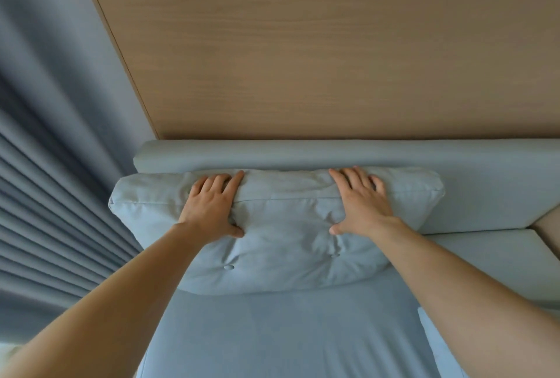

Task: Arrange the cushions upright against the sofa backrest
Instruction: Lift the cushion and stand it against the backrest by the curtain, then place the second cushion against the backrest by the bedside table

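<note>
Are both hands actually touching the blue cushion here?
Touching. The head view shows the left hand and right hand pressed on the cushion, fingers over its top edge, thumbs dimpling the front.

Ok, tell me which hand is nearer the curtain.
Left. The left hand grips the cushion toward its curtain-side end; the right hand grips the same cushion farther along, away from the curtain.
</note>
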`<move>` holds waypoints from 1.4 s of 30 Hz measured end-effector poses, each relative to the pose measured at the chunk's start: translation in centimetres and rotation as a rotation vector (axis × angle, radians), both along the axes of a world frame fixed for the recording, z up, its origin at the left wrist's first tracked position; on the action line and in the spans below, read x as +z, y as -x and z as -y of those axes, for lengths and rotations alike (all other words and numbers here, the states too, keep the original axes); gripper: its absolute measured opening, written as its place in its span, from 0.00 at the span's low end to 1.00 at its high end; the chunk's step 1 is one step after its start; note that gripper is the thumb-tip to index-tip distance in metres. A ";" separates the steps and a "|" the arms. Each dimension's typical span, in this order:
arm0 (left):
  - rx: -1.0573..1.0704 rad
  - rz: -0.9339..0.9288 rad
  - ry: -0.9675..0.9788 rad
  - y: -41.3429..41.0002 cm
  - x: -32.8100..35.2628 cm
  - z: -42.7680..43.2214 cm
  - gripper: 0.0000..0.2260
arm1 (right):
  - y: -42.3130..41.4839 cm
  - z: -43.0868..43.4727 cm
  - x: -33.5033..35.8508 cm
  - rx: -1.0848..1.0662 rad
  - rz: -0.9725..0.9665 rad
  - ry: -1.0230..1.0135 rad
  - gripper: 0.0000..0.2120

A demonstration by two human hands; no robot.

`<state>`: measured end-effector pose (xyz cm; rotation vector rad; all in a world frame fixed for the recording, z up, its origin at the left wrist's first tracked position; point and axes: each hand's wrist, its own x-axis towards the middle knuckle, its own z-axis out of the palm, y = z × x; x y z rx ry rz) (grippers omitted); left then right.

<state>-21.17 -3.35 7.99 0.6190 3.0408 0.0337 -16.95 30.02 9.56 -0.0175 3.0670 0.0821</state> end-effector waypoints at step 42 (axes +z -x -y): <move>0.056 0.920 0.191 -29.9 -4.7 -75.6 0.50 | -32.7 -73.3 -7.1 -0.168 0.758 0.383 0.59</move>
